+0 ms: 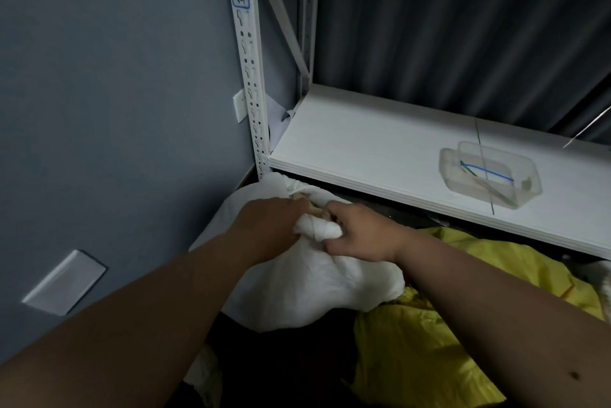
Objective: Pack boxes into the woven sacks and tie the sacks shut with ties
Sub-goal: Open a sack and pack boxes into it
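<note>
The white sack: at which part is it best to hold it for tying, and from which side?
Probably the twisted neck of the white sack, taken from above: the cloth is gathered narrow there, the body bulges below. The left hand and right hand already grip it.

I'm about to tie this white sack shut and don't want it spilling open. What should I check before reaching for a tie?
1. White sack neck gathered into a bunch: ok.
2. Left hand gripping the neck: ok.
3. Right hand gripping the neck: ok.
4. Ties in the clear tub on the shelf: ok.
5. Boxes fully inside: cannot tell.
6. Tie already on the neck: not ok, none visible.
</note>
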